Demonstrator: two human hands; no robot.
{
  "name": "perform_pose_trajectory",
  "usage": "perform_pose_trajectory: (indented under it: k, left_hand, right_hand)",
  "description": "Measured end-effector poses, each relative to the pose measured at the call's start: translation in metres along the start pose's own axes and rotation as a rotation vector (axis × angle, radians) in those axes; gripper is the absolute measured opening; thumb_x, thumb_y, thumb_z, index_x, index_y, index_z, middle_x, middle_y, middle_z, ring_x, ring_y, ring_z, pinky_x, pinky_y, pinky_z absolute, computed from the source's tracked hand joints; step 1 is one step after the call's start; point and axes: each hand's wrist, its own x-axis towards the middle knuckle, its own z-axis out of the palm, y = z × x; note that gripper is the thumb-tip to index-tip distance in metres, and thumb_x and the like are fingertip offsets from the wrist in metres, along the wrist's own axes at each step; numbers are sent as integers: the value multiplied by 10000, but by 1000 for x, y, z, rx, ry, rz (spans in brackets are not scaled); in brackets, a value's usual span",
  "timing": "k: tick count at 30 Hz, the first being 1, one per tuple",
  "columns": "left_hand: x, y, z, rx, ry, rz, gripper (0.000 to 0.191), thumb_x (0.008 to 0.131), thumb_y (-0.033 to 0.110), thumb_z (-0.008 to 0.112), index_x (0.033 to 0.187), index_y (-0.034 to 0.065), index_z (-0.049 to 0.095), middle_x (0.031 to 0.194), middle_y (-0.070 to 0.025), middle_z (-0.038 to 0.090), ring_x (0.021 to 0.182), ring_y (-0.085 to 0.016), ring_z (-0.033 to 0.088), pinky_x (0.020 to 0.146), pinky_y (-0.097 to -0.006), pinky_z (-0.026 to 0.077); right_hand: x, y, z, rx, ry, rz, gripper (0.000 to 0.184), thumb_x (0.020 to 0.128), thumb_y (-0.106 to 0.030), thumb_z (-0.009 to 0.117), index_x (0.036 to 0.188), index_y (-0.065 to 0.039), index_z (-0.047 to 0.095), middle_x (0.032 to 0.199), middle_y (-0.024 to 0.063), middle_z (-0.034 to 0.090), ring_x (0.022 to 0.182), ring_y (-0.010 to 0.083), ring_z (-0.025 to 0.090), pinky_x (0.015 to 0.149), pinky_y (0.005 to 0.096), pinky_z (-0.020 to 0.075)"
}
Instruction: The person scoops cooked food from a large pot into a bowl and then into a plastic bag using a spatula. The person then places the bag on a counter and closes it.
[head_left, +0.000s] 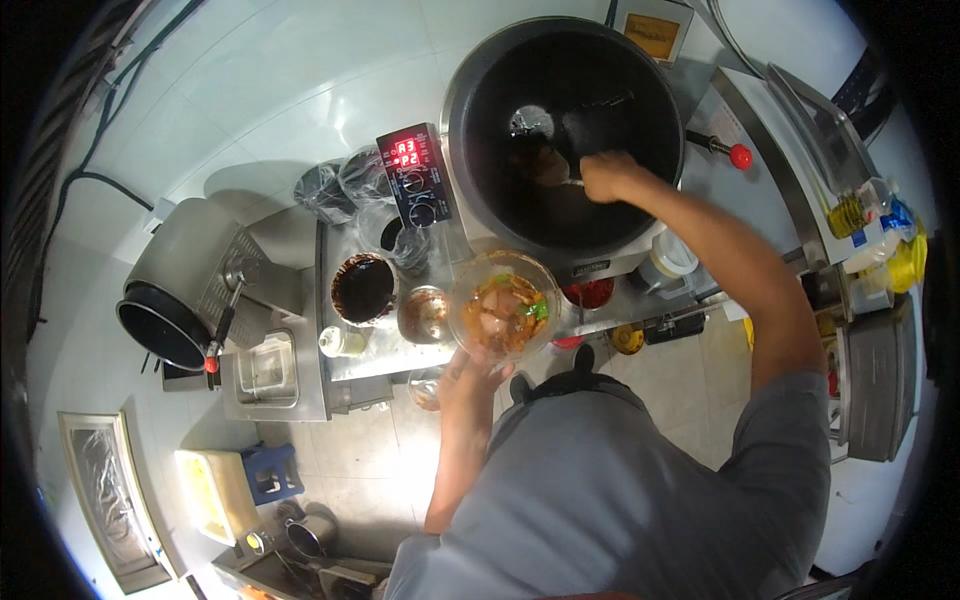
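Observation:
My left hand (474, 371) holds up a clear round bowl (459, 279) from below, near the counter's front edge. In it lies cooked food (502, 311): brown pieces in sauce, some green bits and a paler rounded piece or spoon that I cannot make out. My right hand (606, 177) reaches inside a large, dark cooking drum (517, 217) and grips the handle of a spoon or ladle (553, 169). The bowl of that utensil is down in the drum, beside some dark food remains. A pale patch of glare shows on the drum's inner wall.
A lit control panel (414, 176) stands left of the drum. On the steel counter are a tub of dark sauce (364, 289), a metal pot (424, 315), a squeeze bottle (341, 342) and red sauce (590, 293). A red-knobbed lever (740, 157) juts out right; a second drum machine (184, 277) stands left.

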Motion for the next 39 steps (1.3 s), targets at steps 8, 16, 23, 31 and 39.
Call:
perform_pose_trajectory:
  k: [8,16,23,31,39]
  left_hand:
    - [7,0,-4,56,-72,-7,474,941,238,681,1331,10,538,1190,-53,646,1077,-171,632,898,-366,559]
    - [16,9,-2,83,-143,2,587,928,295,724,1384,-11,515,1262,-88,630,1141,-198,609,927,-400,516]
    - [28,23,18,42,-113,77,498,927,255,725,1318,-1,553,1181,-77,654,1098,-190,629,912,-396,519]
    - [47,26,70,39,-158,157,297,985,195,658,1190,-6,580,1069,-72,640,997,-203,665,895,-397,575]
    - [58,16,99,16,-248,124,288,1007,200,614,1209,-4,590,1137,-88,660,1049,-191,654,911,-364,563]
  right_hand:
    - [-6,-38,38,484,32,201,264,920,-109,580,1090,49,706,1068,268,710,1003,401,706,848,473,573]
    - [-30,-5,27,478,208,181,249,898,-113,624,1070,36,724,1047,265,712,1012,396,704,878,471,565]
    - [-92,20,-4,559,447,-36,222,928,-90,574,1105,-58,704,934,244,685,919,448,655,790,493,508]
    - [-232,23,-71,532,421,-106,355,910,-73,664,1262,-32,670,855,187,668,705,347,644,646,389,498]
    - [-268,28,-55,-57,677,-167,421,867,-3,658,1286,-41,668,834,125,649,634,282,632,608,392,513]
